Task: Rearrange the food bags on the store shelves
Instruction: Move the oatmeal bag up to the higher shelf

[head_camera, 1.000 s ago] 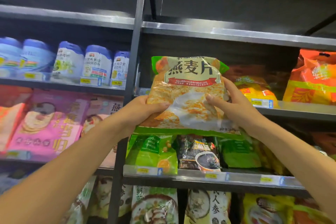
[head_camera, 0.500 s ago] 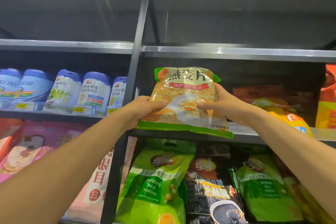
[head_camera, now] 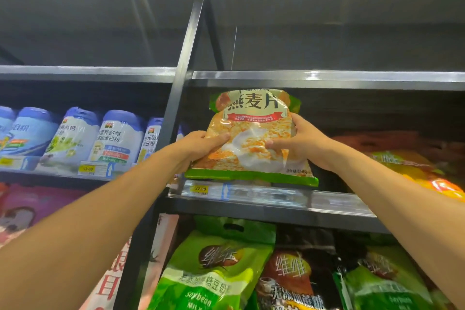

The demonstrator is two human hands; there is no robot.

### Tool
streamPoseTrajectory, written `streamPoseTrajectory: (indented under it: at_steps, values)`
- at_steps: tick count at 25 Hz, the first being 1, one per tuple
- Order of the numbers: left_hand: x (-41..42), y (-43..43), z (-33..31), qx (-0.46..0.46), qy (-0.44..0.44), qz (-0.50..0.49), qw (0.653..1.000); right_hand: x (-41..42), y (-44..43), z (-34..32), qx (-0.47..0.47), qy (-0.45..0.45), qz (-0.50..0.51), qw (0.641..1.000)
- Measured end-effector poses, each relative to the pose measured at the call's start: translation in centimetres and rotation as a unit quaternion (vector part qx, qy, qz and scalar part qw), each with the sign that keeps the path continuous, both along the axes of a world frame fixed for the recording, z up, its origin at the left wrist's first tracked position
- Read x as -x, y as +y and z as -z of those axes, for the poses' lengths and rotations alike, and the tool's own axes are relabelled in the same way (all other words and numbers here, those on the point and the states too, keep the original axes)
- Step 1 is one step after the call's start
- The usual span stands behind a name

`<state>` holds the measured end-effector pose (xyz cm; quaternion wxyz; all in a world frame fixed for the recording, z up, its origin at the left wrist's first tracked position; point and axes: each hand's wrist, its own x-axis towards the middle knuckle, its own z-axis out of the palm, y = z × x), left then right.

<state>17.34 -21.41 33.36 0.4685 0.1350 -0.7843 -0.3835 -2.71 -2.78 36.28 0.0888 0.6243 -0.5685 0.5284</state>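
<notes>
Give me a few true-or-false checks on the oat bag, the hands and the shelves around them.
1. Both hands grip the oat bag. True: the left hand and right hand hold the oat bag by its sides.
2. The bag lies flat on its shelf. False: it is held upright, label facing the camera, with its lower edge at the shelf front.
3. Blue-lidded tins stand in the bay to the bag's left. True.
4. The yellow price tag under the bag reads 49.00. False: the price tag reads 22.90.
5. A green soybean milk powder bag sits on the shelf below. True.
</notes>
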Motion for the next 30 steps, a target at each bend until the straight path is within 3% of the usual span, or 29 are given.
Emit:
streamPoseTrajectory:
  at_steps: [9, 16, 30]
  values:
    - [3.2, -3.7, 0.1, 0.023, -0.064, -0.061, 0.996, 3.5, -5.1, 0.9, -0.064, 0.037, 0.048, 0.996]
    - [5.2, -7.1, -0.4, 0.002, -0.169, -0.092, 0.981, 5.3, -6.5, 1.4, -0.145, 0.034, 0.125, 0.981]
    - [8.1, -12.0, -1.9, -0.042, -0.221, -0.098, 0.969, 7.5, -10.7, 0.5, -0.182, 0.074, 0.21, 0.958]
